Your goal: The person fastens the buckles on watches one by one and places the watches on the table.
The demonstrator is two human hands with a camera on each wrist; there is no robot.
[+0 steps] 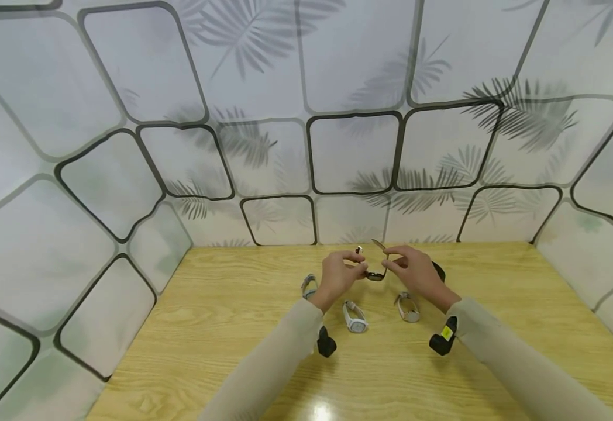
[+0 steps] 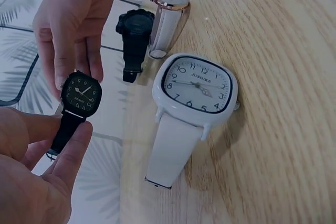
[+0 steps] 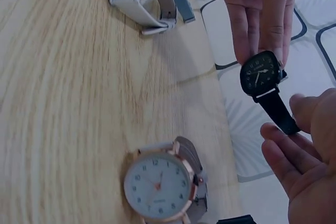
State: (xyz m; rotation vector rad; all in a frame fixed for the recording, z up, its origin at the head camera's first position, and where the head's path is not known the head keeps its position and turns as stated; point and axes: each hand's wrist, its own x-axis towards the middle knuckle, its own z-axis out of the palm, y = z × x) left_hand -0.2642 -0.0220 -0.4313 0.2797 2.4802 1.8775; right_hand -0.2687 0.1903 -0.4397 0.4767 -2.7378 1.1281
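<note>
A black wristwatch [image 1: 374,276] with a dark, rounded-square dial is held up between both hands, its strap unfastened and its ends apart. My left hand [image 1: 336,275] pinches one strap half near the case, and a small buckle [image 1: 359,250] shows above the fingers. On the other side my right hand [image 1: 416,270] pinches the second strap half, whose free end points upward. The left wrist view shows the black dial facing the camera. Below the hands lies a white square-cased watch [image 2: 197,85], with a rose-gold-rimmed watch [image 3: 159,184] on a pale strap to its right.
A grey-blue watch [image 1: 309,285] sits beside the left wrist. Partly hidden behind the right hand is a chunky black watch [image 2: 137,30]. The wooden table [image 1: 222,327] meets patterned wall covering [image 1: 275,216] at the back and sides.
</note>
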